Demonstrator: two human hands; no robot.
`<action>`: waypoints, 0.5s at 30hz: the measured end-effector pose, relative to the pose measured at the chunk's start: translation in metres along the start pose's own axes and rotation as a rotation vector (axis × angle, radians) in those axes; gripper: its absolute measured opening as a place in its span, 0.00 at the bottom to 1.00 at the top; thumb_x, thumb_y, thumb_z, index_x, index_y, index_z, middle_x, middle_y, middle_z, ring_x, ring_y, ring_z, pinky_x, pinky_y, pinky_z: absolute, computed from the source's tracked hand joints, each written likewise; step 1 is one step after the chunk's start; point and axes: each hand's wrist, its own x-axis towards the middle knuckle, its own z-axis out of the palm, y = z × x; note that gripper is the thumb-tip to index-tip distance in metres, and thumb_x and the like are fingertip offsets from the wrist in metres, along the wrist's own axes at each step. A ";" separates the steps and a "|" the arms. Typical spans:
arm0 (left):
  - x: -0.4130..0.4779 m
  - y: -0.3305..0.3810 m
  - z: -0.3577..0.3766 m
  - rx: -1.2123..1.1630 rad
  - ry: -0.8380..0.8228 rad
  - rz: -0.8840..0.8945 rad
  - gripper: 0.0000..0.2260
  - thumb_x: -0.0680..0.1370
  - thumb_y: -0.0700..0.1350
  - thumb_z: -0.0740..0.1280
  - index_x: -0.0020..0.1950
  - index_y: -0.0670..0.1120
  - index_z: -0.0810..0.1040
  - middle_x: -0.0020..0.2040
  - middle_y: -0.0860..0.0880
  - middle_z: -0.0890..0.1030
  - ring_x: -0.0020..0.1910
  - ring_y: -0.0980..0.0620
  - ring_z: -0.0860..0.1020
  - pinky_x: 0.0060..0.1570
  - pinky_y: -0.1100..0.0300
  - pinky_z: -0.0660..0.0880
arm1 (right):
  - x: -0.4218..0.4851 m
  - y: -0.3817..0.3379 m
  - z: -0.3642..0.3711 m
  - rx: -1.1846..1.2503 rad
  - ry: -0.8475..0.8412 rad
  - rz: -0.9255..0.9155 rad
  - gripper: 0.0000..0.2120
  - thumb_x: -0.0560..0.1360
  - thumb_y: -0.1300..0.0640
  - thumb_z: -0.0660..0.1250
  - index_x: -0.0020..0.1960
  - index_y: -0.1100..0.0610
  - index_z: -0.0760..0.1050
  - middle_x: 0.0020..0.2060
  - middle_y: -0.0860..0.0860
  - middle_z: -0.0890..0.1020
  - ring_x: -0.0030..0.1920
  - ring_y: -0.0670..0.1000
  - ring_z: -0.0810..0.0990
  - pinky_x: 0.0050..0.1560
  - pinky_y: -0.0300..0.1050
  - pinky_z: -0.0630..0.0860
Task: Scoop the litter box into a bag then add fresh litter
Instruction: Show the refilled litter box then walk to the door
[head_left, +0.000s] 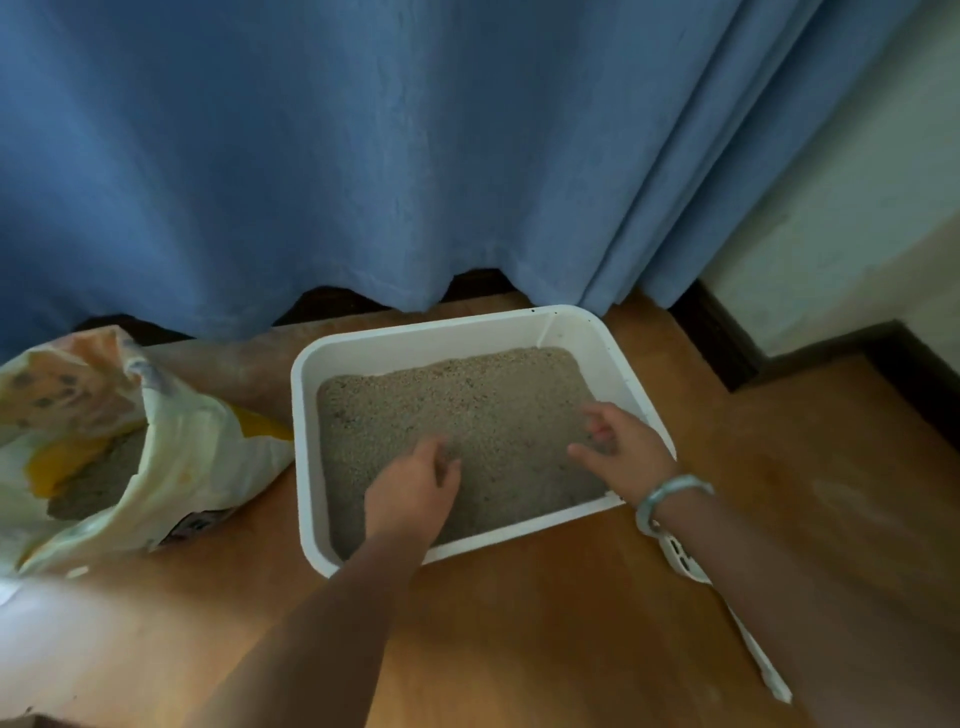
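A white rectangular litter box (306, 457) stands on the wooden floor, filled with grey-beige litter (467, 400). My left hand (413, 493) rests on the litter near the box's front, fingers loosely curled, holding nothing I can see. Over the box's right side, my right hand (618, 447), with a pale bangle at its wrist, touches the litter with fingers spread. To the left lies an open litter bag (171, 467), cream and yellow, with litter visible inside. A white slotted scoop (748, 639) lies on the floor under my right forearm, partly hidden.
A blue curtain (363, 156) hangs down just behind the box. A pale wall with dark skirting (737, 353) forms a corner at the right. Wooden floor (519, 623) stretches in front of the box.
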 end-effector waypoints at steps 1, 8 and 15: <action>-0.001 -0.002 -0.001 0.001 0.006 0.005 0.13 0.79 0.54 0.61 0.62 0.54 0.71 0.44 0.56 0.78 0.41 0.56 0.76 0.42 0.57 0.76 | -0.002 0.009 0.001 -0.001 -0.023 -0.011 0.24 0.73 0.51 0.69 0.67 0.49 0.67 0.53 0.44 0.74 0.55 0.44 0.73 0.55 0.40 0.69; -0.023 0.030 0.000 0.000 0.075 -0.043 0.12 0.77 0.58 0.62 0.56 0.55 0.73 0.36 0.57 0.75 0.35 0.60 0.74 0.32 0.62 0.68 | -0.011 0.056 0.005 -0.057 -0.174 -0.211 0.25 0.73 0.45 0.66 0.68 0.45 0.65 0.58 0.40 0.71 0.55 0.39 0.71 0.53 0.36 0.71; -0.061 0.072 0.022 0.007 0.172 -0.181 0.15 0.76 0.59 0.63 0.59 0.56 0.71 0.40 0.57 0.75 0.39 0.61 0.74 0.38 0.61 0.74 | -0.008 0.075 0.015 -0.240 -0.050 -0.435 0.29 0.72 0.34 0.55 0.68 0.47 0.65 0.55 0.45 0.73 0.44 0.43 0.73 0.41 0.37 0.70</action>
